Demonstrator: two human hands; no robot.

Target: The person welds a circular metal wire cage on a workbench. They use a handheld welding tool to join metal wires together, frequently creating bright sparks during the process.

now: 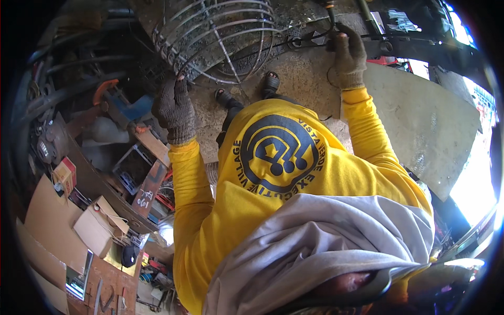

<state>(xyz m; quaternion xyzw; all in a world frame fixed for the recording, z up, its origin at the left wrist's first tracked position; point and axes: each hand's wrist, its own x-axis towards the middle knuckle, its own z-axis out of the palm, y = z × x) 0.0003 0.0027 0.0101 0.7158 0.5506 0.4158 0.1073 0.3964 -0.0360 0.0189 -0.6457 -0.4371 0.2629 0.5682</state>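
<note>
A round cage of bent metal rods (226, 39) stands at the top middle on a dark metal work surface (296, 16). My left hand (177, 110), in a grey-brown knit glove with a bare fingertip showing, is closed at the cage's lower left edge and appears to grip a rod there. To the right of the cage, my right hand (350, 59) wears a similar glove. Its fingers are curled beside a dark curved cable (332, 21). What lies inside that grip is mostly hidden.
Below the cage are my sandalled feet (223, 95) on a stained floor. A large flat metal sheet (420, 121) lies at right. Cardboard boxes (94, 226), an orange-handled saw (105, 90) and wooden boards crowd the left. A brown bench (113, 286) with tools is at lower left.
</note>
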